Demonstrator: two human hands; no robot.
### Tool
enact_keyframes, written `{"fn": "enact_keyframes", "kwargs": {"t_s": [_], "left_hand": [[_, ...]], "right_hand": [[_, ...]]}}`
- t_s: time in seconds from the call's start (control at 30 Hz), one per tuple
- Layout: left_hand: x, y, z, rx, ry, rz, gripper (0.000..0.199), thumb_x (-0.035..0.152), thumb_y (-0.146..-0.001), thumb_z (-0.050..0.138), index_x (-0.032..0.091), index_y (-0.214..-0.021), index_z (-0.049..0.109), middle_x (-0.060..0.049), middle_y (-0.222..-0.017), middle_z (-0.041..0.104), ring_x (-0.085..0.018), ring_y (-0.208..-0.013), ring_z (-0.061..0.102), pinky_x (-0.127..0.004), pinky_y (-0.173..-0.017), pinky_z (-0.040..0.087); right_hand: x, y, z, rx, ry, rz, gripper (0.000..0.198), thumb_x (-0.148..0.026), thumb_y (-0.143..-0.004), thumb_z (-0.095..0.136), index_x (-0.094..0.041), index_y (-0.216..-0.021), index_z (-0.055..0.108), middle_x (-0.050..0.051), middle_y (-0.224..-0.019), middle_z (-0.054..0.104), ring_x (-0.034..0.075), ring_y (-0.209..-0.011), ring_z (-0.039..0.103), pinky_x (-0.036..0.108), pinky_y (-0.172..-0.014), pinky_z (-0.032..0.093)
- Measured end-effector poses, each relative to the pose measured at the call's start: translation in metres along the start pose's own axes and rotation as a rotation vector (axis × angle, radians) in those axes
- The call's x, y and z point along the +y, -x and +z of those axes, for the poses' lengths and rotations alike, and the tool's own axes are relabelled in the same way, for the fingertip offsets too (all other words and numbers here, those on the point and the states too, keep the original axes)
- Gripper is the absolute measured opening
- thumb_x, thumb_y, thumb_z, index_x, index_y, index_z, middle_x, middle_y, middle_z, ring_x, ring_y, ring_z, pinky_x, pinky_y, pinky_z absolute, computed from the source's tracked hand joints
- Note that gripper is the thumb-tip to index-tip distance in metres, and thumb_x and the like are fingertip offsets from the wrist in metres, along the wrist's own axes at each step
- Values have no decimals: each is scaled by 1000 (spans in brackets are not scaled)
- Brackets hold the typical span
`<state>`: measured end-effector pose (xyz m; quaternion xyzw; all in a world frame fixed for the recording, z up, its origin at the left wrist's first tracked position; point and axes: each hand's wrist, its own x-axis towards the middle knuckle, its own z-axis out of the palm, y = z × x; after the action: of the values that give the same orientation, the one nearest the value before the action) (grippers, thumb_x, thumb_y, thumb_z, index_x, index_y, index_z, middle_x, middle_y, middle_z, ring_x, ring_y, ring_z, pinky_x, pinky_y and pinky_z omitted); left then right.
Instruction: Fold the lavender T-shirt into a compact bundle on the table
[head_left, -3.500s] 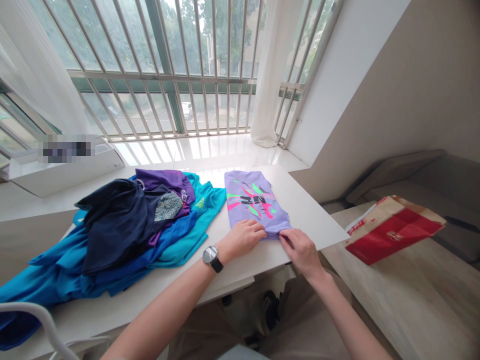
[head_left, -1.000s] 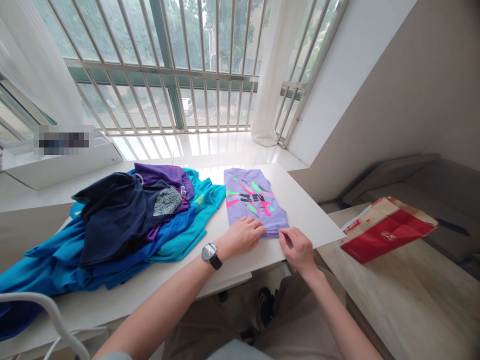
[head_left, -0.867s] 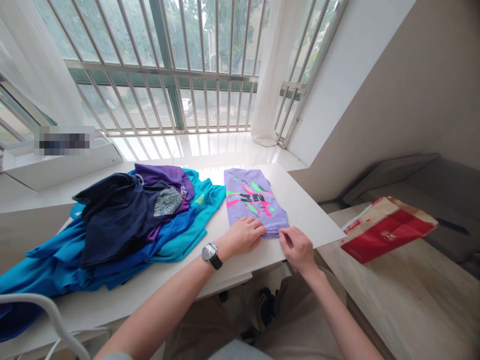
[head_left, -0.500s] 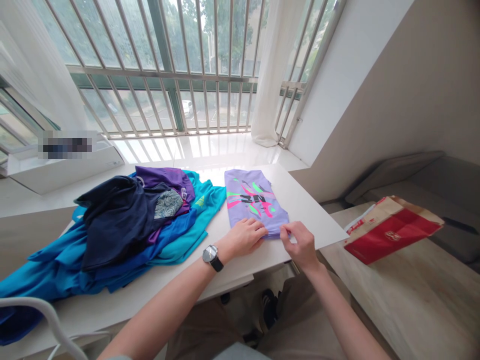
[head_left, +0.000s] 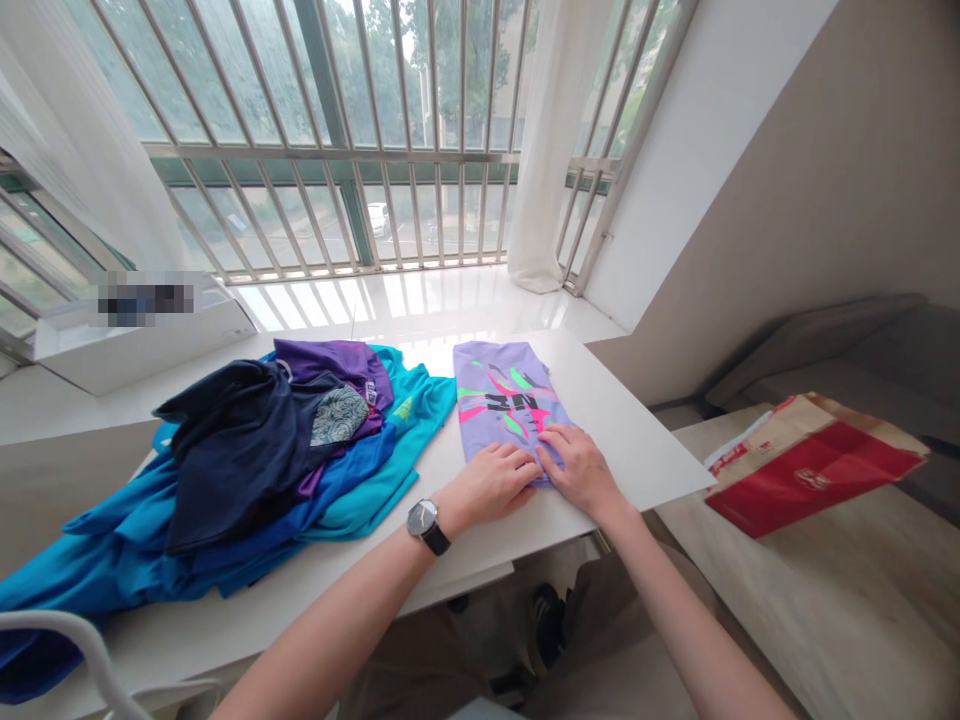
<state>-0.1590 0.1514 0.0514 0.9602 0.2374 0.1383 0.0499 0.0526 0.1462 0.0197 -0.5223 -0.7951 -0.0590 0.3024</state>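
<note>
A lavender T-shirt (head_left: 499,375) with a pink, green and black print lies folded into a rectangle on the white table (head_left: 600,400). My left hand (head_left: 501,480), with a watch (head_left: 424,520) on its wrist, rests flat on the near left part of the shirt, fingers stretched out. Beside it, my right hand (head_left: 576,468) lies on the near right corner, its fingers spread over the cloth. The fingertips of both hands come close together. Part of the shirt's near edge is hidden beneath them.
Left of the shirt is a loose heap of clothes: a navy garment (head_left: 232,450), a purple one (head_left: 330,360), blue and turquoise ones (head_left: 375,490). A white box (head_left: 150,350) stands by the barred window. A red and tan paper bag (head_left: 817,475) is at the right, below table height.
My right hand has moved left from pinching the shirt's near right corner and now lies spread on top of it. My left hand stays on the shirt. The view has shifted slightly.
</note>
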Motion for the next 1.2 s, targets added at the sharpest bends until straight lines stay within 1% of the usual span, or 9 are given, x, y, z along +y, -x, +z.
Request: {"fn": "enact_keyframes", "kwargs": {"t_s": [0.63,1.03,1.2], "left_hand": [[2,-1,-4,-35,7,-10,22,25,-97,52,20,-117,58,-8,-113,64,-24,-101,58,-36,-87,48],[1,-2,0,4,0,-2,21,25,-96,53,19,-115,59,-7,-113,65,-24,-99,59,-36,-85,48],[1,-2,-1,5,2,1,23,25,-97,52,20,-118,58,-7,-112,65,-24,-100,58,-37,-85,48]], "right_hand": [[2,1,1,-20,-30,34,17,-28,-94,53,-22,-103,67,9,-107,70,26,-100,64,42,-89,50],[0,0,-1,-44,-29,58,19,-28,-95,53,-21,-103,67,9,-108,70,26,-101,63,42,-90,49],[-2,-1,-3,-51,-32,71,18,-28,-95,52,-21,-103,66,9,-109,70,26,-98,63,42,-89,48]]}}
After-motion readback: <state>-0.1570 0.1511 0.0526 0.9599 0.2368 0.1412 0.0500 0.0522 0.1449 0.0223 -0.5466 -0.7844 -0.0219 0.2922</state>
